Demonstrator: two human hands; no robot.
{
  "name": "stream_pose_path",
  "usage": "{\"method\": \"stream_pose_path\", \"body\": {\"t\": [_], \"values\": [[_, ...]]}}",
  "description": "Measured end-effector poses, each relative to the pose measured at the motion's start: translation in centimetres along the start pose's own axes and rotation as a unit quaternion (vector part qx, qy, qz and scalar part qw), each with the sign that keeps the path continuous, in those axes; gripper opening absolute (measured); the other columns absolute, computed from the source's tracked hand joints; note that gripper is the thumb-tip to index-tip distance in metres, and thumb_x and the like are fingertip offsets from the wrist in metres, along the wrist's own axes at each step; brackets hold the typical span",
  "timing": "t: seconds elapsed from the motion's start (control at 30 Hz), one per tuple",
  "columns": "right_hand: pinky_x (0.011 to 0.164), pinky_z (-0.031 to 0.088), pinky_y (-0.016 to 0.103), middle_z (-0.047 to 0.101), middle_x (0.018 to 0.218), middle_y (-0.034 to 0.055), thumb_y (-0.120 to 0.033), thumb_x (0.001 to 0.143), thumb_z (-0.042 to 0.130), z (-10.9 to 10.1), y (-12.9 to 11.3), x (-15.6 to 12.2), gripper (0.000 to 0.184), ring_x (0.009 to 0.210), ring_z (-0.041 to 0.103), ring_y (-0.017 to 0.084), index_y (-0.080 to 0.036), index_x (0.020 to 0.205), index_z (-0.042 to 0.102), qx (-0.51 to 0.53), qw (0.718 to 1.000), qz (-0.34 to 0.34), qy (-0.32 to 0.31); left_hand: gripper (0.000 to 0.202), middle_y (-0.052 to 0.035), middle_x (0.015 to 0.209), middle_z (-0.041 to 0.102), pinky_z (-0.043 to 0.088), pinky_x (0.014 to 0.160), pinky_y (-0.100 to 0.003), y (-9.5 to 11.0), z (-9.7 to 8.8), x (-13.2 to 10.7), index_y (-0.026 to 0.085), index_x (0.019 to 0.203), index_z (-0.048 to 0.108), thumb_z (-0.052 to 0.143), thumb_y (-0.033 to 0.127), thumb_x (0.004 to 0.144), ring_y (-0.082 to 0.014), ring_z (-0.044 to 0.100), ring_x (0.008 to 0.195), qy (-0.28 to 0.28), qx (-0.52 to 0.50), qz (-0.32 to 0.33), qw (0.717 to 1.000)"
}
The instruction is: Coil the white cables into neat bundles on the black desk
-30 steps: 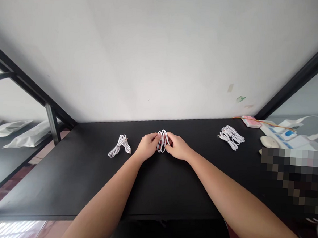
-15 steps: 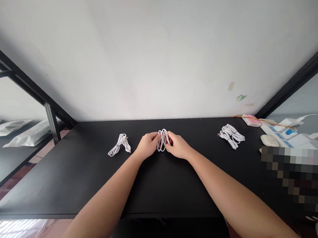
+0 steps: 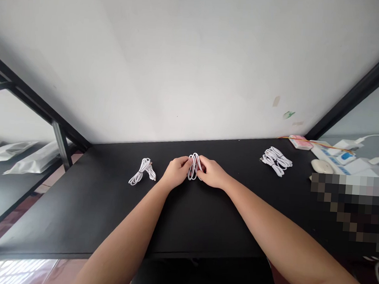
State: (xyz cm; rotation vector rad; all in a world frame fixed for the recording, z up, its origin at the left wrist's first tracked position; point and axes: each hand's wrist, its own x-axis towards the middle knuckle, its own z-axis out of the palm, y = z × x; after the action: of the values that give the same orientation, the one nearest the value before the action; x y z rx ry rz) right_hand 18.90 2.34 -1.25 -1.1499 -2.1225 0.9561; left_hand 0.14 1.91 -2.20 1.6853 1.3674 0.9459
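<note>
Both my hands meet over the middle of a black table [image 3: 106, 214]. My left hand [image 3: 174, 173] and my right hand [image 3: 211, 173] each pinch a side of a looped white cable [image 3: 194, 166], fingers curled closed around its coils. A bundled white cable [image 3: 142, 172] lies on the table to the left of my left hand. A pile of white cables [image 3: 276, 160] lies farther off to the right of my right hand.
A white wall rises behind the table. At the far right are a white mouse [image 3: 321, 166], a white power strip [image 3: 334, 158] with plugs, and a pink object [image 3: 300, 142]. Black frame bars [image 3: 60, 139] and silvery bags [image 3: 29, 159] are at the left.
Both hands stay on the looped cable with only slight finger shifts. The view has drifted a little, so everything sits slightly higher in the picture.
</note>
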Motion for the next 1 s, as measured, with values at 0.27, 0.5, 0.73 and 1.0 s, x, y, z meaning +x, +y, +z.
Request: {"method": "stream_pose_path", "body": {"t": [0.27,0.5,0.73,1.0], "values": [[0.058,0.037,0.027,0.058,0.074,-0.0036,-0.02,0.084,0.055,0.1,0.1,0.0,0.008,0.062,0.054,0.014,-0.024,0.087,0.048,-0.01,1.0,-0.009,-0.003,0.044,-0.0019,0.066,0.064,0.043,0.054,-0.026,0.1,-0.1,-0.1,0.019,0.075,0.066,0.051,0.056,0.092,-0.0154,0.057,0.059,0.007,0.018,0.009,1.0],[0.06,0.039,0.027,0.06,0.074,-0.0032,-0.025,0.086,0.056,0.0,0.1,0.1,0.009,0.065,0.057,0.014,-0.023,0.085,0.047,-0.012,1.0,-0.01,-0.011,0.044,-0.0013,0.067,0.064,0.041,0.055,-0.025,0.3,-0.2,-0.1,0.019,0.078,0.067,0.048,0.056,0.094,-0.0145,0.055,0.06,-0.007,0.034,0.005,0.999],[0.057,0.037,0.027,0.056,0.07,-0.0049,-0.03,0.086,0.057,0.1,-0.2,0.1,0.015,0.06,0.051,0.013,-0.024,0.081,0.044,-0.033,0.999,0.007,-0.012,0.041,0.0008,0.065,0.061,0.035,0.055,-0.026,1.1,-0.4,-0.4,0.019,0.074,0.063,0.046,0.05,0.095,-0.0135,0.052,0.059,-0.011,0.072,0.023,0.997],[0.057,0.038,0.027,0.057,0.071,-0.0045,-0.033,0.087,0.056,0.2,-0.2,0.1,0.012,0.06,0.051,0.013,-0.024,0.085,0.049,-0.028,0.999,0.012,-0.014,0.042,0.0006,0.068,0.064,0.036,0.057,-0.026,1.0,-0.4,-0.5,0.019,0.078,0.065,0.044,0.05,0.097,-0.0136,0.053,0.06,-0.017,0.073,0.021,0.997]]}}
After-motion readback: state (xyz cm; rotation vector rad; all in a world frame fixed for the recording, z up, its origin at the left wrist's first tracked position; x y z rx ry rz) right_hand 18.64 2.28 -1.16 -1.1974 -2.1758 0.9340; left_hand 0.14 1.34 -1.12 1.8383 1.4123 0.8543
